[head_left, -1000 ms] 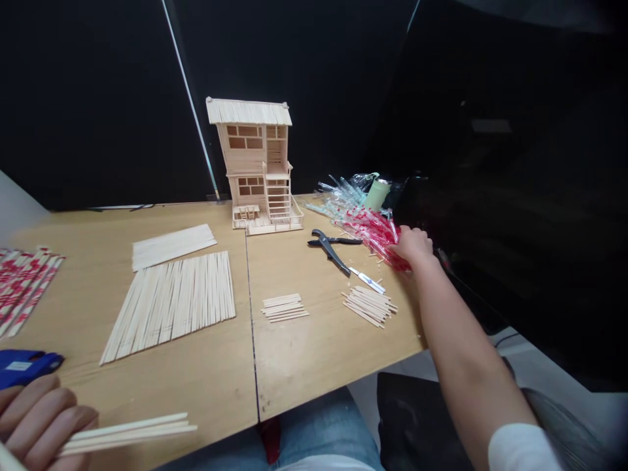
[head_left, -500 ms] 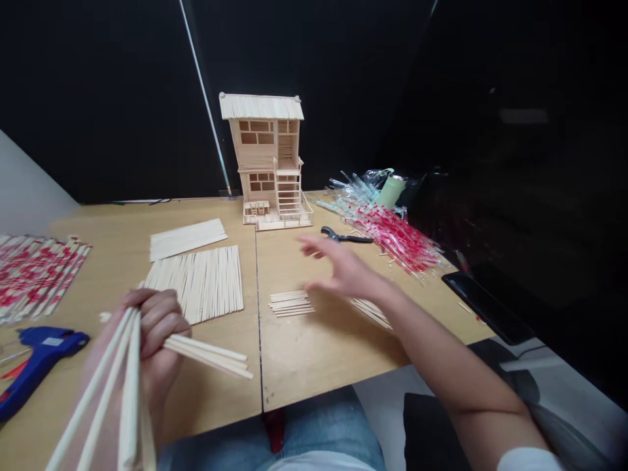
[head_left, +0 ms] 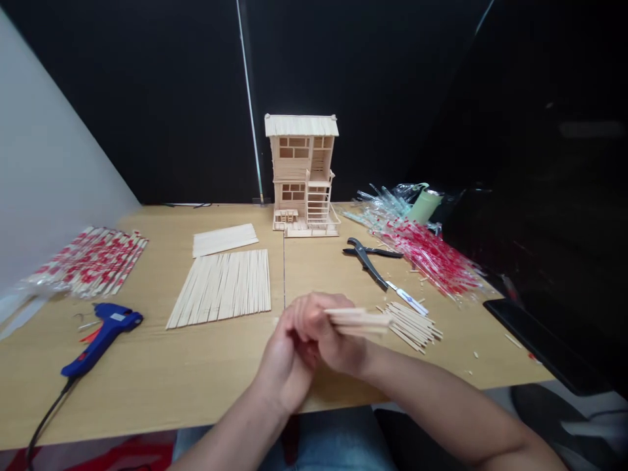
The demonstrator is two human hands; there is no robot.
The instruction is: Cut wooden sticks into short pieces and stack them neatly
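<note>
My two hands are pressed together over the near middle of the table. A bundle of pale wooden sticks [head_left: 360, 319] juts out of them to the right. My left hand [head_left: 289, 356] is closed, its fingers curled against the other hand. My right hand [head_left: 338, 340] is closed too, with the sticks passing over its thumb side. The other ends of the sticks are hidden inside the hands. Just right of them lies a loose pile of short wooden sticks [head_left: 412, 325]. A row of long sticks [head_left: 223, 288] lies to the left.
A stick-built model house [head_left: 303, 176] stands at the back. Pliers [head_left: 367, 258], a white-handled knife [head_left: 409, 299] and plastic-wrapped red sticks [head_left: 432, 252] lie right. A blue glue gun [head_left: 105, 337] with its cord and red-patterned sticks [head_left: 95, 258] lie left. A stick panel [head_left: 224, 239] lies behind the row.
My left hand has moved right with its sticks, and my right hand has come back to meet it. The small row of short sticks no longer shows. The view has shifted left.
</note>
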